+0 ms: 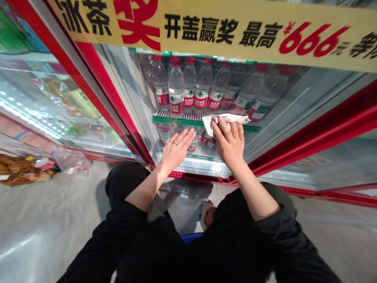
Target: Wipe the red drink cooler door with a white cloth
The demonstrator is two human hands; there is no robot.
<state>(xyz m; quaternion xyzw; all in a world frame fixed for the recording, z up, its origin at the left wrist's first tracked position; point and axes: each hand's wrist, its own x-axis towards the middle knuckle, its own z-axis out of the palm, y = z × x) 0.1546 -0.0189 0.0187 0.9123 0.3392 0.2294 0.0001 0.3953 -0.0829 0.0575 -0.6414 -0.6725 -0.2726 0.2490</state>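
Note:
Both of my hands are at the glass door (294, 102) of a red-framed drinks fridge. My left hand (177, 148) lies flat on the pane with straight fingers and a ring on one; nothing is in it. To its right, my right hand (230, 142) presses a crumpled white cloth (208, 122) against the glass, fingers spread over it. Behind the pane, water bottles (176, 88) with red caps and red-and-white labels stand on a green-edged shelf (166, 118). More bottles on the lower level are partly hidden by my hands.
A yellow banner (188, 29) crosses the fridge above. Another glazed cabinet with packaged goods (79, 96) adjoins at left. On the floor there lie a clear plastic bag (72, 162) and a brown item (17, 169). My knees are close to the red bottom frame (200, 177).

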